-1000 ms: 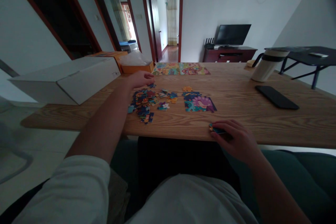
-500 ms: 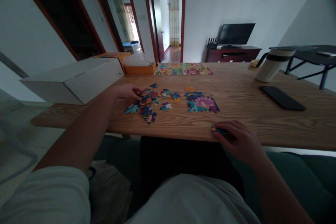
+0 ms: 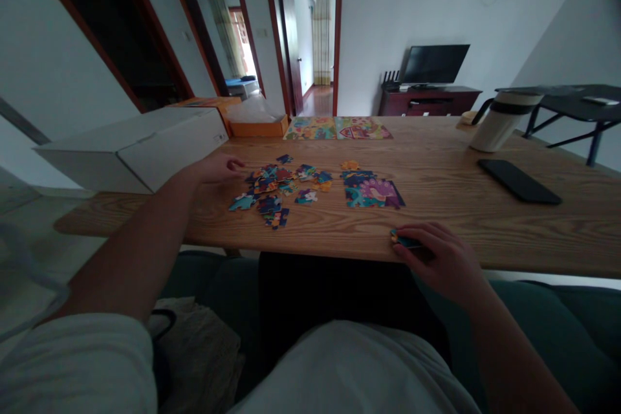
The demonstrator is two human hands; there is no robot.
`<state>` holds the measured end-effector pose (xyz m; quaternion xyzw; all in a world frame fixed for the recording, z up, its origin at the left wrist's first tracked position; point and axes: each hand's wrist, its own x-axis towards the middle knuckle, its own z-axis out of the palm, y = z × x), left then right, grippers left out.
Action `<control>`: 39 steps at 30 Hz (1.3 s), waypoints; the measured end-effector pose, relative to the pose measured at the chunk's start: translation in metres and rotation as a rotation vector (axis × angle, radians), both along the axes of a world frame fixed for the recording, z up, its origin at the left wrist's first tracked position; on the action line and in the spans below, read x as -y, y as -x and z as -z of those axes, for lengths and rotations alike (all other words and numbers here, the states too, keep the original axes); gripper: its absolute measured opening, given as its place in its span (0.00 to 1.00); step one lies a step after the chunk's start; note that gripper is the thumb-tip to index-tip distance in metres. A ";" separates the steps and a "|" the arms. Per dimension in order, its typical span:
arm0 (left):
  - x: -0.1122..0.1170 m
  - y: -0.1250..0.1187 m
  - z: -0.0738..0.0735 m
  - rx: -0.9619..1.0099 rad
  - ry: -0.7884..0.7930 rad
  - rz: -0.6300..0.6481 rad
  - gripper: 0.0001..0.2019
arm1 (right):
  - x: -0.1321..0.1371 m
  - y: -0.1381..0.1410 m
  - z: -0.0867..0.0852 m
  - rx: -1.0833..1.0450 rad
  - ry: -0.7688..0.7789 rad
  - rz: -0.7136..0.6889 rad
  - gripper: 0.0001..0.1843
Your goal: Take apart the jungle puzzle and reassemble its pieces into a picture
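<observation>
My left hand point(image 3: 220, 168) is just left of a loose heap of jigsaw puzzle pieces point(image 3: 272, 180), apart from it. Its fingers are loosely bent with a gap between them, and I see nothing in them. Near the front edge of the table, my right hand point(image 3: 439, 251) grips a jigsaw puzzle piece point(image 3: 408, 242) with teal and orange on it, partly hidden by the fingers. Between the hands, farther back, lies a joined section of puzzle point(image 3: 371, 191) in purple, teal and dark blue. An orange piece point(image 3: 350, 165) sits against its upper edge.
On the wooden table point(image 3: 310, 236), a white box point(image 3: 169, 142) and an orange tissue box point(image 3: 257, 127) stand at the back left. Two colourful picture sheets point(image 3: 337, 129) lie at the far edge. A black phone point(image 3: 519, 181) and a white mug point(image 3: 495, 123) are on the right.
My left hand has drawn back to the left, away from the heap of puzzle pieces. My right hand stays in place with its piece.
</observation>
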<state>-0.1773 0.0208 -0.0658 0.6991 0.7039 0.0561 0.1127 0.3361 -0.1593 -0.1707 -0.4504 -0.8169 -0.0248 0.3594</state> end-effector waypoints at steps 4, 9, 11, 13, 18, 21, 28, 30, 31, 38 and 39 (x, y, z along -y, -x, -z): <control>0.014 -0.029 -0.001 0.055 -0.097 0.090 0.36 | 0.001 0.001 -0.001 0.001 0.008 0.005 0.10; 0.028 -0.082 0.005 0.027 -0.013 0.336 0.35 | 0.002 0.001 -0.003 0.010 0.019 0.010 0.11; 0.026 -0.094 0.008 0.010 0.039 0.370 0.37 | 0.002 0.001 -0.003 0.019 0.019 0.006 0.10; 0.023 -0.100 0.009 0.000 0.067 0.368 0.38 | 0.001 0.000 -0.002 0.023 0.012 -0.002 0.11; 0.016 -0.100 0.006 0.007 0.085 0.369 0.35 | 0.003 -0.004 0.002 -0.049 -0.001 -0.006 0.20; 0.016 -0.097 0.008 0.021 0.075 0.390 0.35 | 0.006 -0.007 0.000 -0.067 0.043 -0.068 0.28; 0.023 -0.078 0.029 0.111 -0.094 0.344 0.34 | 0.008 -0.011 -0.006 -0.084 0.097 -0.142 0.31; 0.025 -0.074 0.032 0.105 -0.109 0.285 0.35 | 0.008 -0.011 -0.005 -0.088 0.099 -0.140 0.30; 0.026 -0.074 0.032 0.099 -0.106 0.262 0.35 | 0.008 -0.011 -0.005 -0.090 0.100 -0.143 0.30; 0.032 -0.089 0.023 0.116 -0.225 0.245 0.28 | 0.004 -0.022 -0.008 -0.119 0.262 -0.219 0.24; 0.034 -0.095 0.020 0.120 -0.257 0.257 0.27 | 0.002 -0.022 -0.009 -0.118 0.301 -0.227 0.24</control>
